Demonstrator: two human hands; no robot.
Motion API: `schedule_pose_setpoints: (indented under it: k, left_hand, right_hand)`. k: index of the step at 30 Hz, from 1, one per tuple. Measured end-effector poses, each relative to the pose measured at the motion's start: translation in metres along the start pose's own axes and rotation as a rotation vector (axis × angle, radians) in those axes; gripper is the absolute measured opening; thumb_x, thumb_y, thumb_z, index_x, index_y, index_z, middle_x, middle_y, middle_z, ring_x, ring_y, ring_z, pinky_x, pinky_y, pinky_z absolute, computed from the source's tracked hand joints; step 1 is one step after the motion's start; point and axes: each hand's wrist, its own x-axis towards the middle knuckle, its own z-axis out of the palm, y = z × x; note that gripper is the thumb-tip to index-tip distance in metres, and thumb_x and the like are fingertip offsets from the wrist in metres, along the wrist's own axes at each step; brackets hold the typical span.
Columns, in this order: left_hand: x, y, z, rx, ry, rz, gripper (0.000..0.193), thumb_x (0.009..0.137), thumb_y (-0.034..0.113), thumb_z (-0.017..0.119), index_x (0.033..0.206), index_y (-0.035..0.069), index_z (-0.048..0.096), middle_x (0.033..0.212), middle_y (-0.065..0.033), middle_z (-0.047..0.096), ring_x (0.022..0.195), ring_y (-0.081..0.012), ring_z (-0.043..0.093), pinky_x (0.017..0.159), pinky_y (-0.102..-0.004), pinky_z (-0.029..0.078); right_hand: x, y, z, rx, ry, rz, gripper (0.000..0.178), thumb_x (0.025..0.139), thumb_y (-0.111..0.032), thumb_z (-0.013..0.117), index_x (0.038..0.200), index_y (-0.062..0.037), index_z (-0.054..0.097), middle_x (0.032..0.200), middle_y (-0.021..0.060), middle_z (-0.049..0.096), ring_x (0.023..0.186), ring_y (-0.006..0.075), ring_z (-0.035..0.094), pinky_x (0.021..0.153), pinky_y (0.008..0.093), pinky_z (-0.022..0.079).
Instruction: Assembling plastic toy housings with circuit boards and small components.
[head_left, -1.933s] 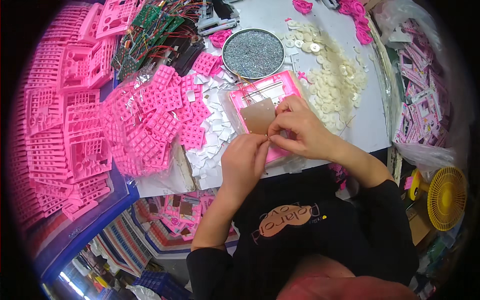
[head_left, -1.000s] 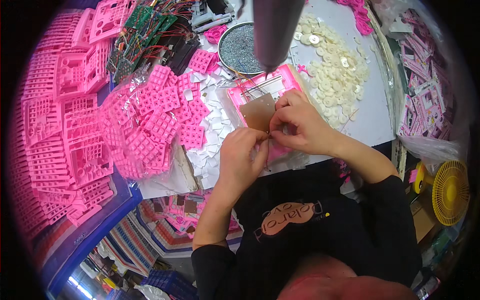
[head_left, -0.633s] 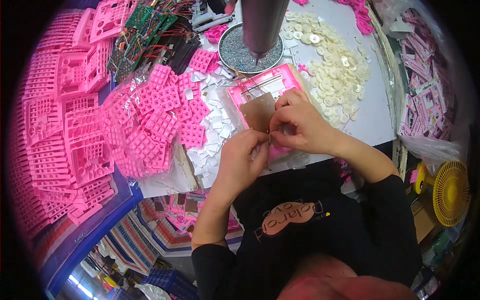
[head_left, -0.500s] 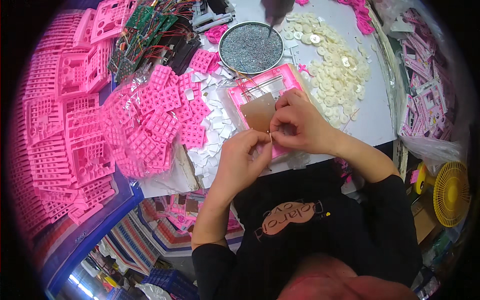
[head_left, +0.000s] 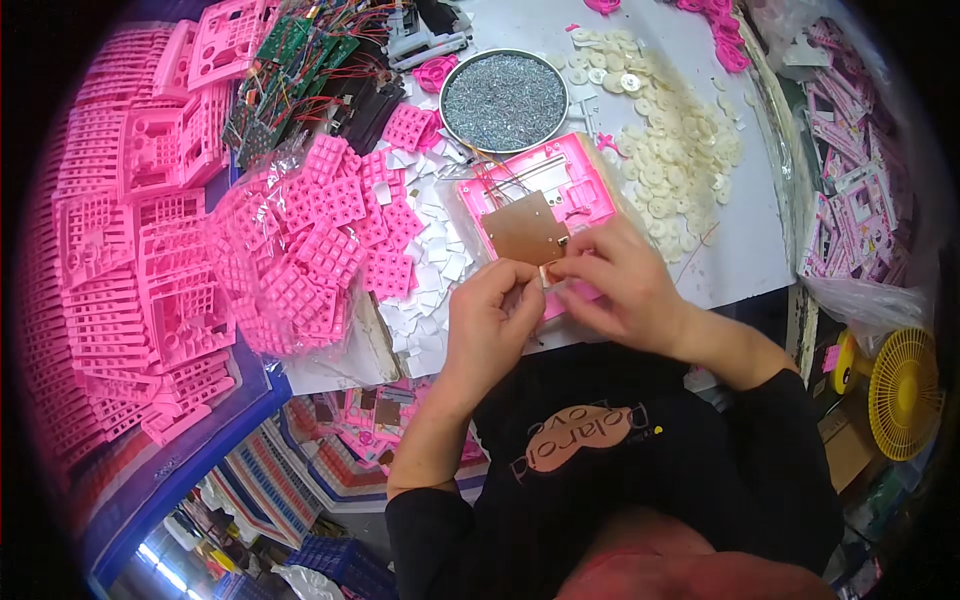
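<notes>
A pink plastic housing [head_left: 590,190] lies on the table in front of me, with thin wires at its upper left. Over its lower part sits a brown circuit board [head_left: 524,226]. At the board's near edge my left hand [head_left: 492,318] is closed in a pinch, thumb against forefinger. A small whitish piece [head_left: 545,276] shows at its fingertips. Close beside it, my right hand [head_left: 632,292] has its fingers bent and drawn together at the same spot. Whatever the right fingertips hold is too small to make out.
Beyond the housing stands a round tin of small screws [head_left: 503,100]. White discs [head_left: 672,150] are heaped at right. To the left lie pink keypads [head_left: 320,230], white squares [head_left: 430,245], green circuit boards [head_left: 300,60] and stacked pink housings [head_left: 150,240]. A yellow fan [head_left: 903,393] stands lower right.
My right hand has shifted slightly down and right, uncovering more of the board and housing. The dark object over the screw tin has left the view. My left hand stays nearly in place.
</notes>
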Motion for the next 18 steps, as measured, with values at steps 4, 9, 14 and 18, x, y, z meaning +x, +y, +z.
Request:
schedule_pose_setpoints:
  k: [4,9,14,18]
  left_hand:
    - [-0.007,0.001,0.017,-0.065,0.090,0.070,0.005,0.089,0.003,0.069,0.090,-0.002,0.067,0.078,-0.0094,0.061,0.060,-0.0149,0.054,0.056,-0.0295,0.043]
    - [-0.010,-0.001,0.020,0.083,0.127,0.144,0.007,0.091,0.005,0.068,0.094,-0.001,0.069,0.076,-0.0084,0.063,0.059,-0.0144,0.056,0.056,-0.0289,0.044]
    - [0.002,-0.004,-0.006,-0.250,-0.084,-0.221,0.012,0.098,0.007,0.065,0.105,-0.002,0.069,0.078,-0.0001,0.064,0.061,-0.0040,0.054,0.054,-0.0205,0.042]
    - [0.009,0.010,-0.017,-0.152,-0.203,-0.219,0.011,0.095,0.007,0.069,0.103,0.000,0.069,0.078,-0.0011,0.066,0.064,-0.0058,0.058,0.056,-0.0223,0.047]
  right_hand:
    - [-0.008,-0.008,0.000,0.419,-0.050,0.362,0.021,0.081,-0.005,0.076,0.101,-0.0035,0.070,0.099,0.0117,0.066,0.077,0.0279,0.065,0.066,0.0335,0.055]
    - [-0.019,0.002,0.011,0.335,0.079,0.152,0.019,0.081,-0.001,0.076,0.098,-0.0012,0.069,0.097,0.0118,0.070,0.080,0.0272,0.070,0.067,0.0326,0.057]
    - [-0.015,0.008,0.009,0.144,0.007,-0.153,0.019,0.079,-0.001,0.077,0.096,-0.0015,0.069,0.097,0.0104,0.071,0.083,0.0266,0.070,0.070,0.0346,0.058]
    - [-0.010,0.012,0.012,0.100,-0.043,-0.254,0.022,0.076,-0.004,0.078,0.096,-0.0031,0.069,0.099,0.0089,0.070,0.086,0.0267,0.069,0.069,0.0350,0.058]
